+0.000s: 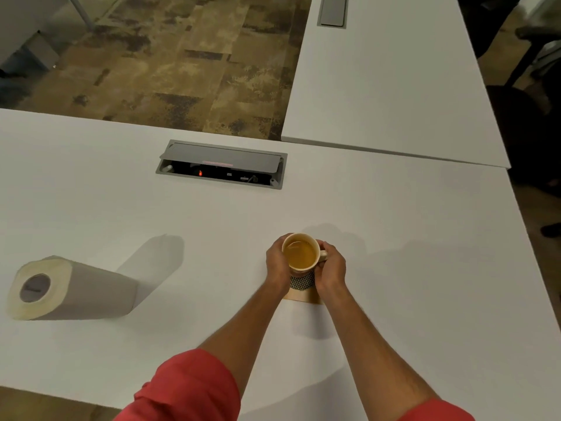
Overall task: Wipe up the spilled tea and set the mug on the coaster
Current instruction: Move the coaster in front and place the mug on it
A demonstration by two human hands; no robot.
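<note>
Tea, amber and translucent, fills the cream mug (301, 253) to a little below its rim, and a pale curved shape shows at the liquid's far-left edge, too blurred to name. The mug stands upright over the coaster (303, 294), a pale wooden square with a dark woven pattern showing just below the mug's base; whether the base actually touches the coaster cannot be told, since the fingers hide the meeting point. Its handle points to the right, away from the paper towel roll.

Both hands are wrapped around the mug. The left hand (277, 264) cups the mug's left wall with the fingers curled round the far side, and the right hand (331, 268) closes on the right wall at the handle, thumb toward the rim. Bare forearms run back from the mug to rolled red sleeves (194, 387) at the near edge.

Everything sits on a white table (409, 268). Left of the mug, well apart, the paper towel roll (73, 288) lies on its side with its grey core facing the near left. Beyond the mug, a grey cable box (221, 164) is sunk into the tabletop, its lid tilted open over dark sockets and a small red light. Beyond and right of the mug, a second white table (394, 86) butts against the first.
</note>
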